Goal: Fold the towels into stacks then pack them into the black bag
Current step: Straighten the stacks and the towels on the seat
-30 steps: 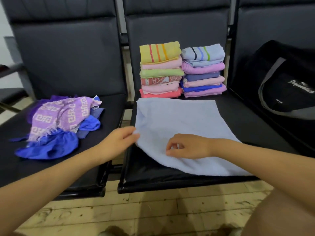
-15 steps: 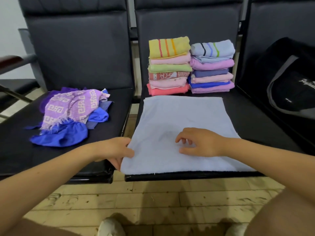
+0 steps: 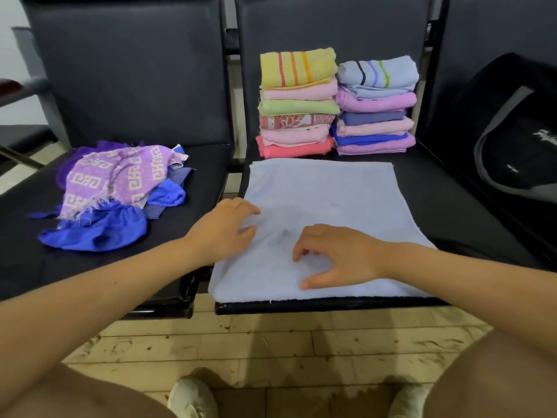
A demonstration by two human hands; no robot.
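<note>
A light blue towel (image 3: pixel 325 191) lies spread flat on the middle black seat (image 3: pixel 449 206), its near edge at the seat's front. My left hand (image 3: pixel 224 230) rests on the towel's left edge with relaxed fingers. My right hand (image 3: pixel 334 254) presses the towel's near middle with bent fingertips, thumb spread apart. Behind the towel stand two stacks of folded towels: one topped by a yellow striped towel (image 3: pixel 297 69), the other by a pale blue striped towel (image 3: pixel 378 73). The black bag (image 3: pixel 512 140) with a grey strap sits on the right seat.
A loose pile of unfolded purple patterned and blue cloths (image 3: pixel 117 191) lies on the left seat (image 3: pixel 30 267). Seat backs rise close behind the stacks. Below the seats' front edges are a worn tiled floor (image 3: pixel 271 345), my knees and shoes.
My left hand let go of the towel's front-left corner and moved up onto its left edge. The towel now lies flat to the seat's front. My right hand stayed on the towel.
</note>
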